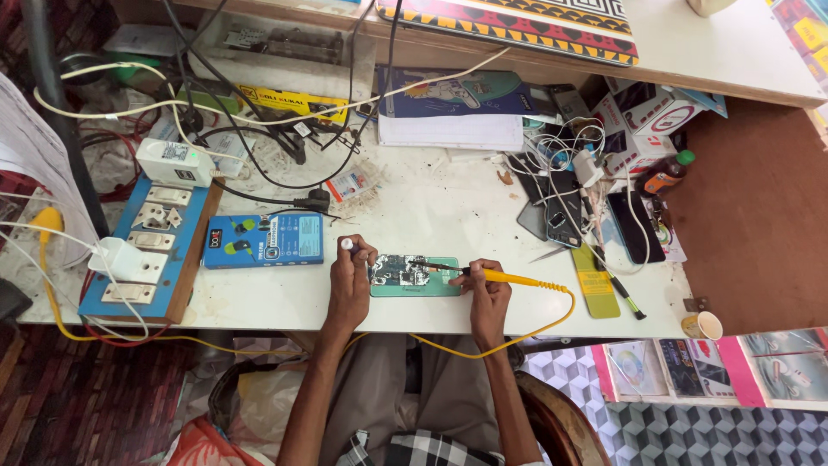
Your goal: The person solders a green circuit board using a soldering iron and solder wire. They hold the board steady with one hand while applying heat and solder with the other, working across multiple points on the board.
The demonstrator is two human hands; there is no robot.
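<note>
A cluttered white workbench (431, 216) carries an opened phone (414, 276) on a green mat near its front edge. The right hand (487, 289), just right of the phone, grips a yellow soldering iron (509, 277) whose tip touches the phone's board. The left hand (352, 272), at the phone's left edge, pinches a small white-tipped tool (347, 245). A blue box (264, 241) lies left of the phone.

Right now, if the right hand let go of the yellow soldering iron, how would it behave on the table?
The soldering iron looks slim and round, so it may roll. Its yellow cord loops off the table edge and could tug it sideways. It is probably light.
</note>
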